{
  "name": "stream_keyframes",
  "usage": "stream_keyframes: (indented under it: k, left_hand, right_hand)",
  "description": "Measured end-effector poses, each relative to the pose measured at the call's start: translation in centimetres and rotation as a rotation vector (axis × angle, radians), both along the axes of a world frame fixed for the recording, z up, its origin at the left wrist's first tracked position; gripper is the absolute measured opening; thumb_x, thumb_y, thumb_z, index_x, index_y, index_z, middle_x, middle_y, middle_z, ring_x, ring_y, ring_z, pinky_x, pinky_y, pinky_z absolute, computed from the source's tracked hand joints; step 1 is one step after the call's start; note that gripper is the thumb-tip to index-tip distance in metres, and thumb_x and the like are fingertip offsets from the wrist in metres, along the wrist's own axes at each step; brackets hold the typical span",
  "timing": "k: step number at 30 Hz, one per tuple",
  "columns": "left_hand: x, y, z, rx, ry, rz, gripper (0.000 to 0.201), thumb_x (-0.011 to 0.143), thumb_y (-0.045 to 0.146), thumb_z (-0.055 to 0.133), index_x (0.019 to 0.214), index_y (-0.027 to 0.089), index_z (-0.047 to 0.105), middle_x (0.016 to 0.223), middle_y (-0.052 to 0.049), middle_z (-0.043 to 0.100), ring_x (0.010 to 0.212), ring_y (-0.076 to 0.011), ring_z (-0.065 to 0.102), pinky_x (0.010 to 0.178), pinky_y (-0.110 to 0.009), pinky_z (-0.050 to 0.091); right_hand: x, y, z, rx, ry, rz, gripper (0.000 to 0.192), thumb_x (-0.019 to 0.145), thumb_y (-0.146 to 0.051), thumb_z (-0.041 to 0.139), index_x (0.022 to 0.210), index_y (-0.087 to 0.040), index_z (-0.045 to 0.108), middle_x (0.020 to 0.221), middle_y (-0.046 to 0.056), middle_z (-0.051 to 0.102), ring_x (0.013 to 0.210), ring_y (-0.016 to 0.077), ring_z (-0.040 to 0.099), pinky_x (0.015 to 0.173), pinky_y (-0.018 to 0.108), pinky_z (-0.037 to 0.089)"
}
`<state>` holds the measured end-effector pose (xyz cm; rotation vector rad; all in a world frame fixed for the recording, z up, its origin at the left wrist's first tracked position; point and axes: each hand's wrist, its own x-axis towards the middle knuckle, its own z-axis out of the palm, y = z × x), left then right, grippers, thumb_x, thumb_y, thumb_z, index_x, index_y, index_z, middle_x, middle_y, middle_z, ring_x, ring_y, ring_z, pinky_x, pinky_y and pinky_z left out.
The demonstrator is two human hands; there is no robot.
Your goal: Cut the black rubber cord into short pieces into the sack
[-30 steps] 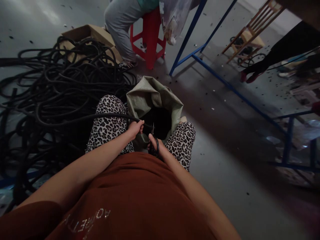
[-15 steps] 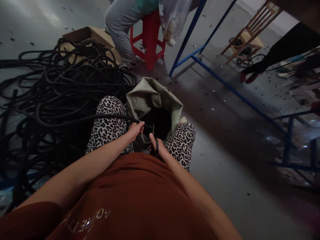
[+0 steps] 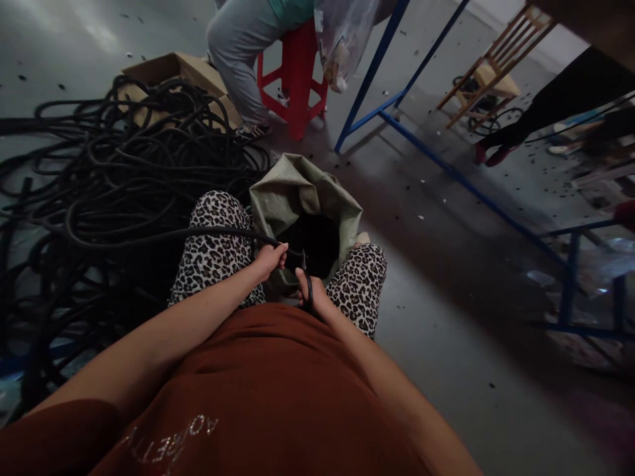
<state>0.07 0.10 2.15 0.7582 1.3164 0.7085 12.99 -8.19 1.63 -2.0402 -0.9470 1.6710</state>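
Just below the centre of the frame the seated person's left hand (image 3: 269,258) was closed around a thick black rubber cable (image 3: 198,231), which ran leftward over a leopard-print knee (image 3: 213,248) and into the big tangled heap of black cable (image 3: 99,178) filling the left side of the floor. The right hand (image 3: 310,294), just beside the left, gripped a pair of black-handled scissors (image 3: 306,285) with fingers through the loops; the blades pointed up toward the cable's free end, but whether they were parted or closed was too dark and small to tell. Both hands sat over the mouth of a grey-green woven sack (image 3: 302,195) standing between the knees, its inside black and unreadable. Compared with the pictures a second before, very little had moved: the left fist had crept a touch to the right along the cable and the scissors sat slightly lower and nearer the body, while the sack and the heap lay as they had. That small shift suggested one more short length was being fed to the blades above the sack, the work going on bit by bit. At the top of the frame another person in grey trousers (image 3: 238,46) sat on a red plastic stool (image 3: 297,79) by a brown cardboard box (image 3: 173,69), with a blue metal frame (image 3: 426,149) crossing toward the right.
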Motion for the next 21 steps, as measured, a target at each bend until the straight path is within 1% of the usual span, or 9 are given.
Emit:
stream_keyframes:
  k: [9, 13, 17, 19, 21]
  left_hand:
    - [0.0, 0.1, -0.3, -0.021, -0.007, 0.017, 0.027, 0.077, 0.033, 0.062, 0.061, 0.017, 0.047, 0.049, 0.003, 0.047, 0.038, -0.0071, 0.041, 0.040, -0.020, 0.037]
    - [0.0, 0.1, -0.3, -0.017, 0.007, 0.011, 0.028, 0.078, 0.033, 0.059, 0.059, 0.017, 0.046, 0.048, 0.003, 0.047, 0.037, -0.0072, 0.042, 0.039, -0.020, 0.037]
    - [-0.1, 0.2, -0.3, -0.022, 0.003, 0.022, 0.027, 0.078, 0.033, 0.060, 0.060, 0.017, 0.047, 0.049, 0.003, 0.047, 0.037, -0.0071, 0.042, 0.040, -0.020, 0.037]
    - [-0.1, 0.2, -0.2, -0.028, -0.017, 0.025, 0.028, 0.077, 0.035, 0.062, 0.061, 0.017, 0.047, 0.049, 0.003, 0.047, 0.037, -0.0071, 0.042, 0.041, -0.021, 0.038]
    - [-0.1, 0.2, -0.1, -0.036, -0.054, 0.023, 0.029, 0.075, 0.038, 0.063, 0.063, 0.017, 0.048, 0.051, 0.003, 0.049, 0.039, -0.0074, 0.044, 0.043, -0.021, 0.040]
  right_hand:
    - [0.0, -0.1, -0.1, -0.025, -0.010, -0.015, 0.053, 0.087, -0.061, 0.044, 0.064, -0.014, 0.054, 0.043, 0.001, 0.049, 0.031, 0.0108, 0.047, 0.032, 0.020, 0.036]
    - [0.0, -0.2, 0.5, -0.018, 0.009, -0.032, 0.051, 0.089, -0.057, 0.045, 0.062, -0.014, 0.053, 0.042, 0.000, 0.047, 0.030, 0.0102, 0.045, 0.032, 0.020, 0.034]
    - [-0.1, 0.0, 1.2, -0.032, 0.015, -0.087, 0.049, 0.089, -0.054, 0.046, 0.060, -0.015, 0.051, 0.042, -0.001, 0.046, 0.030, 0.0091, 0.043, 0.031, 0.019, 0.033]
    - [0.0, 0.1, 1.1, -0.041, 0.008, -0.127, 0.047, 0.088, -0.054, 0.048, 0.063, -0.015, 0.052, 0.043, -0.001, 0.047, 0.031, 0.0088, 0.044, 0.032, 0.018, 0.035]
    - [0.1, 0.2, 0.6, -0.057, -0.015, -0.130, 0.046, 0.087, -0.055, 0.049, 0.066, -0.015, 0.053, 0.045, 0.000, 0.050, 0.034, 0.0097, 0.047, 0.034, 0.019, 0.038]
